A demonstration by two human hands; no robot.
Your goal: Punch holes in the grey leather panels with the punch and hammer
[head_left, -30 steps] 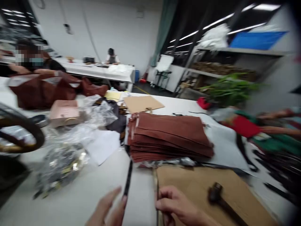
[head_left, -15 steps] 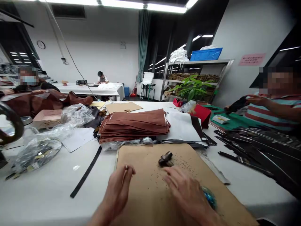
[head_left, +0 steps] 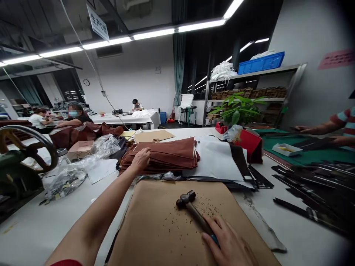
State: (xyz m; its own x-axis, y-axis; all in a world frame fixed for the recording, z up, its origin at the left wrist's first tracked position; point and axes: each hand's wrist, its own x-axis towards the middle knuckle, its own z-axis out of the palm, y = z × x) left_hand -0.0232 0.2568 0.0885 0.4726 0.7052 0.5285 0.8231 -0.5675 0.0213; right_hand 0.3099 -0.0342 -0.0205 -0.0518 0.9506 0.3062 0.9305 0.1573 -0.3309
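Observation:
A ball-peen hammer (head_left: 197, 214) lies slantwise over the brown board (head_left: 146, 221), its head toward the far left. My right hand (head_left: 229, 242) is closed around the lower handle, thumb on the left side and fingers on the right. Tiny dark bits (head_left: 206, 207) are scattered on the board around the hammer. Beyond the board's far edge rests a stack of reddish-brown pieces (head_left: 172, 151). With my left arm stretched out, my left hand (head_left: 141, 159) rests on the stack's left part, fingers bent loosely over the top piece. Its fingertips are partly hidden.
At left stand a green machine with a handwheel (head_left: 52, 147) and a plastic bag of small parts (head_left: 66, 181). White sheets (head_left: 213, 155) and a red box (head_left: 251, 144) lie right of the stack. Dark strips (head_left: 313, 192) spread at right, near a co-worker's hands (head_left: 337, 140).
My left hand has moved from above the board forward to the brown stack. My right hand has closed on the hammer handle, and the hammer now lies turned. The view has tilted up and left.

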